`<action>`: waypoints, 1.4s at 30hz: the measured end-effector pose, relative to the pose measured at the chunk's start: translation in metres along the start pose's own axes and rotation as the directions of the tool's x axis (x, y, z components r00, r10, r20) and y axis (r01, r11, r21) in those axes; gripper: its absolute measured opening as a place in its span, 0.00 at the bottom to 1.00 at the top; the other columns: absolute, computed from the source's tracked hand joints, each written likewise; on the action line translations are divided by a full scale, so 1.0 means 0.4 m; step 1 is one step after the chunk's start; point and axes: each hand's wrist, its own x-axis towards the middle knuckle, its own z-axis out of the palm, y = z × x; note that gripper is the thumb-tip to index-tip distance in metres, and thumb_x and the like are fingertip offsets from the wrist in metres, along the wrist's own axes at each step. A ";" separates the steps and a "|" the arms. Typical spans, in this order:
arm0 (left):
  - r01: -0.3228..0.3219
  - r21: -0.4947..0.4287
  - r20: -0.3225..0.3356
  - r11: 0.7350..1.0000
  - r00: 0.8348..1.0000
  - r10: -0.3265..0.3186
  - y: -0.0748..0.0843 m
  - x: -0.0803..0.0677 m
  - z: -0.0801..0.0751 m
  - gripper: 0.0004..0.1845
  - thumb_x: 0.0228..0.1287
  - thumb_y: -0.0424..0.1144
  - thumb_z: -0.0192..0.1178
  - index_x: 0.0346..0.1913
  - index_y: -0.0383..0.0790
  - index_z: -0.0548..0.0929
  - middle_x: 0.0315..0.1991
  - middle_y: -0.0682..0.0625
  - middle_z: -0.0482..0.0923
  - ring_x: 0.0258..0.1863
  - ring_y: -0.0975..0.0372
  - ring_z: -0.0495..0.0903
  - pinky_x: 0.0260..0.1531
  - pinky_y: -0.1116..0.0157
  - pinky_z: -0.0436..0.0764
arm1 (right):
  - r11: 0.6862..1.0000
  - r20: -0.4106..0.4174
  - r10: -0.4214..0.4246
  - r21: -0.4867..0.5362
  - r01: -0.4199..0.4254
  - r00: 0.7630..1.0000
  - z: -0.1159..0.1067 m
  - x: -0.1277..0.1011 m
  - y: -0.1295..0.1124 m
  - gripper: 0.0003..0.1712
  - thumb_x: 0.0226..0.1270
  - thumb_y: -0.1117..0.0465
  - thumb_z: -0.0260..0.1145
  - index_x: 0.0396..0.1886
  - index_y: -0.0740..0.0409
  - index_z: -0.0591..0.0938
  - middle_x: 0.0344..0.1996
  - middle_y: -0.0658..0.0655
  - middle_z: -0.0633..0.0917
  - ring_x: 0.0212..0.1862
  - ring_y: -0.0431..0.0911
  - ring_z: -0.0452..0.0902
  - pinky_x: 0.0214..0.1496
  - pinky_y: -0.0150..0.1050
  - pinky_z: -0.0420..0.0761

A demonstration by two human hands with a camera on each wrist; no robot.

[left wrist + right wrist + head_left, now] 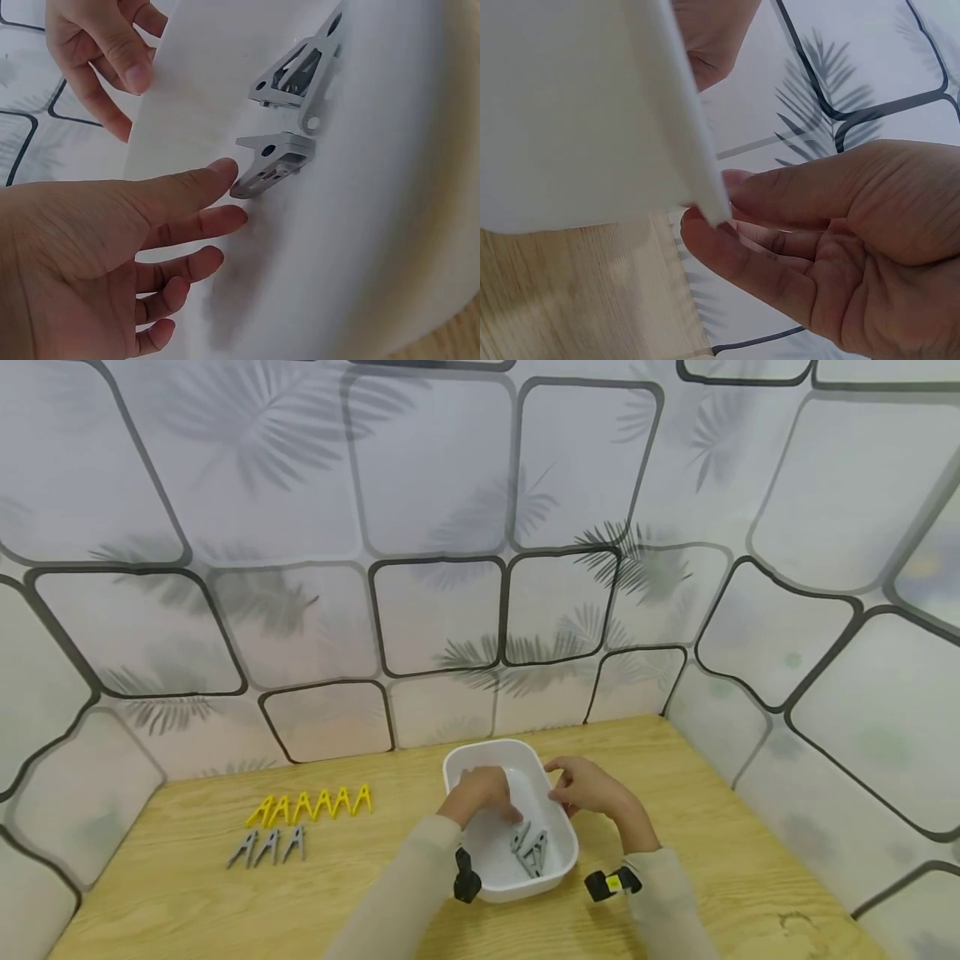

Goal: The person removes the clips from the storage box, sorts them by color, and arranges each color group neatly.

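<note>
A white plastic tub [498,870] stands on the table with grey clothespins [532,853] lying in its near end. My left hand [487,791] reaches down inside the tub. In the left wrist view its thumb and index finger stand apart on either side of the tip of one grey clothespin [274,163]; whether they touch it I cannot tell. A second clothespin [300,75] lies just beyond it. On the tub's right side my right hand [588,787] pinches the rim between thumb and fingers, as the right wrist view [817,240] also shows.
Left of the tub, several yellow clothespins [322,803] stand in a row on the wooden table [360,877]. Three grey clothespins [267,847] form a shorter row in front of them. Patterned walls [442,618] close off the back and the right side.
</note>
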 end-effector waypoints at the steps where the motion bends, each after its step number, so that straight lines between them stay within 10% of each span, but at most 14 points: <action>1: -0.003 -0.012 0.001 1.000 1.000 0.003 -0.003 0.001 0.002 0.15 0.54 0.49 0.77 0.27 0.42 0.86 0.27 0.53 0.83 0.32 0.59 0.75 0.64 0.47 0.69 | 1.000 0.000 0.001 0.000 -0.001 1.000 0.000 0.001 -0.002 0.27 0.69 0.72 0.64 0.66 0.77 0.71 0.28 0.62 0.83 0.26 0.44 0.82 0.37 0.52 0.87; 18: -0.133 -0.123 -0.084 0.983 0.989 0.124 -0.042 -0.008 0.041 0.11 0.58 0.41 0.72 0.21 0.44 0.85 0.23 0.56 0.80 0.40 0.56 0.76 0.70 0.39 0.61 | 1.000 -0.008 0.024 0.000 -0.024 1.000 0.009 0.005 0.000 0.27 0.67 0.72 0.64 0.65 0.75 0.72 0.28 0.61 0.82 0.26 0.44 0.81 0.36 0.51 0.87; 29: -0.181 -0.099 -0.132 0.979 0.977 0.167 -0.059 0.001 0.048 0.12 0.59 0.42 0.72 0.20 0.45 0.84 0.30 0.52 0.75 0.41 0.56 0.66 0.55 0.48 0.62 | 1.000 -0.016 0.016 -0.007 -0.016 1.000 0.015 0.004 0.000 0.27 0.67 0.72 0.64 0.65 0.76 0.72 0.27 0.60 0.82 0.25 0.44 0.81 0.36 0.52 0.87; 42: -0.282 0.056 -0.310 0.958 0.907 0.285 -0.055 -0.017 0.019 0.09 0.59 0.44 0.73 0.24 0.49 0.85 0.35 0.52 0.74 0.42 0.57 0.65 0.51 0.51 0.61 | 0.999 -0.032 0.028 -0.019 -0.029 0.999 0.009 0.002 0.002 0.27 0.69 0.72 0.64 0.66 0.75 0.72 0.29 0.63 0.83 0.26 0.44 0.81 0.36 0.50 0.87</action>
